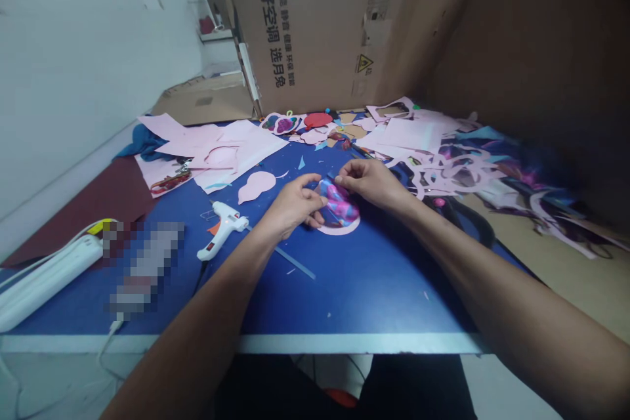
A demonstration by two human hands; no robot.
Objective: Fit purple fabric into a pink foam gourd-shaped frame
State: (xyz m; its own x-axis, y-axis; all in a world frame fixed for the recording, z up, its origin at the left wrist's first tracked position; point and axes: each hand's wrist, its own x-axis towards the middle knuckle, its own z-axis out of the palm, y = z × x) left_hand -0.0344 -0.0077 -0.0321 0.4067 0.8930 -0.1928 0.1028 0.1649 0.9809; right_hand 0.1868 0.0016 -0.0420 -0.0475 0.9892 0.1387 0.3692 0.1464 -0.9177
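Observation:
Between my hands is a pink cutout [338, 231] with a rounded lower edge, covered by shiny blue, pink and purple fabric [343, 209]. My left hand [300, 202] grips its left side, thumb and fingertips closed on the edge. At its upper right edge, the thumb and forefinger of my right hand [367, 178] are pinched together; whatever is between those fingertips is too small to make out. Left of my left hand lies a plain pink gourd-shaped cutout [258, 186]. A white hot glue gun [222, 228] rests beside my left forearm, and a clear glue stick [295, 262] lies near it.
Pink sheets [216, 151] and scissors [172, 178] lie at the back left. Finished-looking gourd pieces [281, 123] and scraps fill the back. Pink offcuts [443, 174] pile up on the right. A power strip [54, 282] is at front left. A large cardboard box [325, 33] stands behind.

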